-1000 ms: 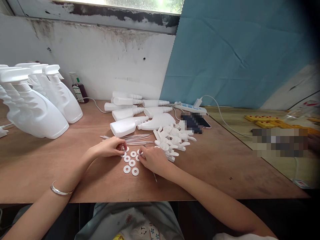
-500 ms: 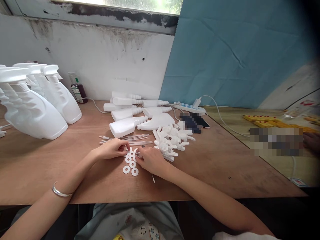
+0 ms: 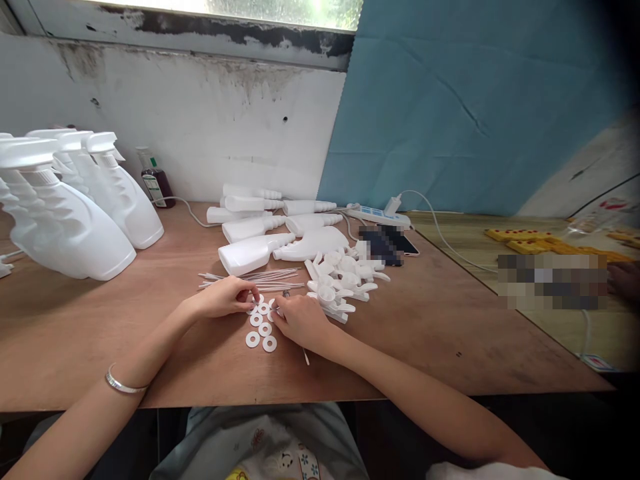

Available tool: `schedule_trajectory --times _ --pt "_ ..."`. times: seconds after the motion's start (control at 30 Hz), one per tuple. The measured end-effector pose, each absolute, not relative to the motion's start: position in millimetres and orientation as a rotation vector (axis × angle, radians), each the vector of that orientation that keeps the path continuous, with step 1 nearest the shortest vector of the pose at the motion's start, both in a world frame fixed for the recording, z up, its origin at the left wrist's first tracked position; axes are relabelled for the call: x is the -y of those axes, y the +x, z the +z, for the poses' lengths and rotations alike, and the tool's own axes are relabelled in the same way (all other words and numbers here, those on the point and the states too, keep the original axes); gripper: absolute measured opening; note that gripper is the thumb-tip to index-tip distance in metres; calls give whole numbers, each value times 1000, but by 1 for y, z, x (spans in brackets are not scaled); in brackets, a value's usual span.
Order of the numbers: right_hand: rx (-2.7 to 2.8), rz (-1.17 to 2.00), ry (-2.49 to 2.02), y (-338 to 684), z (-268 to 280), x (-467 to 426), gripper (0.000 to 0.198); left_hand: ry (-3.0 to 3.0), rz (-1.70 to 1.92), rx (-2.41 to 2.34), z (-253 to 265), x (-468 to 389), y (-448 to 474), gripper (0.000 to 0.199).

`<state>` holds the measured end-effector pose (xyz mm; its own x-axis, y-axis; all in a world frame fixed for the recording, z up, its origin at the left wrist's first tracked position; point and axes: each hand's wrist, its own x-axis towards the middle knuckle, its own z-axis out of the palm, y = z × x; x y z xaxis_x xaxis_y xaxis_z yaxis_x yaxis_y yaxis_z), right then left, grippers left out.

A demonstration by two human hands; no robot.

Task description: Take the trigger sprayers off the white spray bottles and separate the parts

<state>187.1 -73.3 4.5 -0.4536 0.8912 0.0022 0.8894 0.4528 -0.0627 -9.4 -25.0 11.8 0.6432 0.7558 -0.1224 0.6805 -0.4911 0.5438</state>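
Note:
Flat white ring washers point(image 3: 265, 329) lie in a loose cluster on the brown tabletop between my two hands. My left hand point(image 3: 233, 297) has its thumb and forefinger pinched together on a washer at the cluster's upper left edge. On the other side, my right hand point(image 3: 303, 319) is closed, fingers curled, its fingertips at the washers on the right. What those fingertips hold is hidden. From beneath that hand pokes a thin white stick with a rounded tip point(image 3: 307, 360). White trigger spray heads point(image 3: 340, 280) are heaped just beyond my right hand, and thin white tubes point(image 3: 260, 279) lie beyond my left.
Several white bottles point(image 3: 255, 253) lie on their sides farther back. Assembled spray bottles point(image 3: 75, 220) stand at the left, near a dark sauce bottle point(image 3: 157, 180). Phones point(image 3: 395, 243), a power strip point(image 3: 380, 216) and cables are at the back right. Another person's hand point(image 3: 625, 281) shows far right.
Both hands stay in nearly the same place over the washers. Only slight finger movement and a small camera shift show.

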Motion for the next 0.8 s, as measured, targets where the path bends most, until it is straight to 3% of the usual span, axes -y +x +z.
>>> schedule_trajectory --times 0.6,0.8 --pt "2583 17 -1655 190 1 70 19 2324 22 -1331 29 26 -27 14" --pt "2603 63 -1509 192 0 74 20 2353 326 -1239 32 27 -25 23"
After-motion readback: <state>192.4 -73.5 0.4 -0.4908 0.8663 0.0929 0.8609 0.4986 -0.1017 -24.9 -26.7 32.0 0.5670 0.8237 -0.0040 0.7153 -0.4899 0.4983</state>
